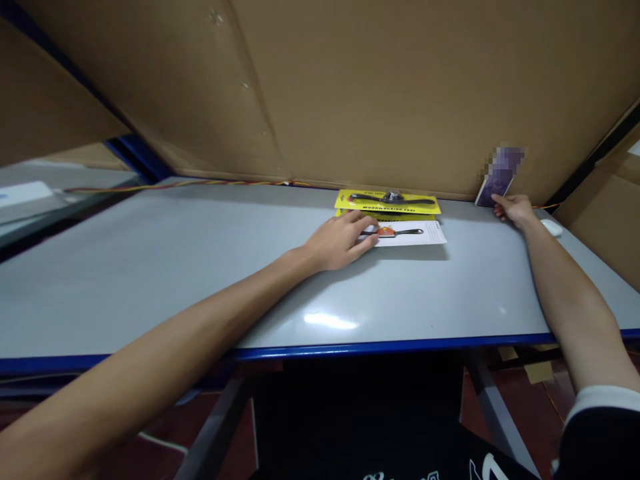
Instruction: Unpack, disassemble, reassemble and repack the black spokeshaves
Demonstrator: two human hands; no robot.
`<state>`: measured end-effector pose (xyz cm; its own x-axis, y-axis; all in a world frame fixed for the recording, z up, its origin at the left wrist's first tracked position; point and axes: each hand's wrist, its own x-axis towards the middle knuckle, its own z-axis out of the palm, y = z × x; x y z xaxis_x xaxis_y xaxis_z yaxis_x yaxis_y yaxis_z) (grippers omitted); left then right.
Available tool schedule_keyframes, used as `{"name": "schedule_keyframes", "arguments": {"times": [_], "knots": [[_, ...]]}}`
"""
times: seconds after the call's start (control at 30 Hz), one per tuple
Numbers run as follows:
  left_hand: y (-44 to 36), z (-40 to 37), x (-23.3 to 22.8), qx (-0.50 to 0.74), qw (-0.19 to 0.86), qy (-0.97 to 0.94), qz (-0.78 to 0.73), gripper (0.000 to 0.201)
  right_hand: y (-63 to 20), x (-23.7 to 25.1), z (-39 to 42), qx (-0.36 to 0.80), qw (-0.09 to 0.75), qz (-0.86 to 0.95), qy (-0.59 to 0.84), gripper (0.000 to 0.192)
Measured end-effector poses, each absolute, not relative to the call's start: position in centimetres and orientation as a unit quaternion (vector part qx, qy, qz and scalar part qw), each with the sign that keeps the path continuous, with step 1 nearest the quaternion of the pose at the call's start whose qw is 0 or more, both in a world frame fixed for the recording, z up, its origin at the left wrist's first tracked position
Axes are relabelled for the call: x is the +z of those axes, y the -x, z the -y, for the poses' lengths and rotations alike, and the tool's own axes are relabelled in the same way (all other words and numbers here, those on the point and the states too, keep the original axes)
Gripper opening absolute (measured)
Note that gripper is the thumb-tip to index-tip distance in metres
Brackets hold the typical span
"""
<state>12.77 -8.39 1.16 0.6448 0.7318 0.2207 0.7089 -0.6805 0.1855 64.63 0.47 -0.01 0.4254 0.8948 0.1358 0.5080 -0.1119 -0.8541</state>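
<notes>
My left hand (pixel 343 241) is at the left end of a white carded hand tool (pixel 415 233), with fingers and thumb across the card. The tool on it has a dark handle and an orange part; its left end is hidden under my fingers. Just behind lies a yellow carded spokeshave (pixel 387 201) with a dark two-handled body, and another yellow card (pixel 407 217) shows partly beneath. At the right, my right hand (pixel 515 209) pinches the lower edge of an upright, tilted phone (pixel 496 185) near the cardboard wall. The phone's upper part is blurred out.
The grey tabletop (pixel 165 267) has a blue front edge (pixel 350 350). Brown cardboard (pixel 350 87) walls in the back. Red and yellow wires (pixel 225 183) run along the rear edge. A white mouse-like object (pixel 551 228) lies beyond my right forearm; a white box (pixel 25 200) is at far left.
</notes>
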Motion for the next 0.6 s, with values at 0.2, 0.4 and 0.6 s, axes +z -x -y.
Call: {"name": "schedule_keyframes", "arguments": {"times": [0.2, 0.4, 0.6], "knots": [[-12.7, 8.4, 1.1, 0.140, 0.045, -0.908, -0.392, 0.063, -64.2, -0.1, -0.1, 0.190, 0.459, 0.469, 0.731, 0.044], [-12.4, 8.3, 1.0, 0.145, 0.051, -0.912, -0.380, 0.057, -63.7, -0.6, 0.9, 0.151, 0.442, 0.480, 0.743, 0.045], [-12.1, 8.0, 0.8, 0.145, 0.050, -0.921, -0.357, 0.060, -63.2, -0.7, 1.6, 0.098, 0.395, 0.495, 0.768, 0.044]]}}
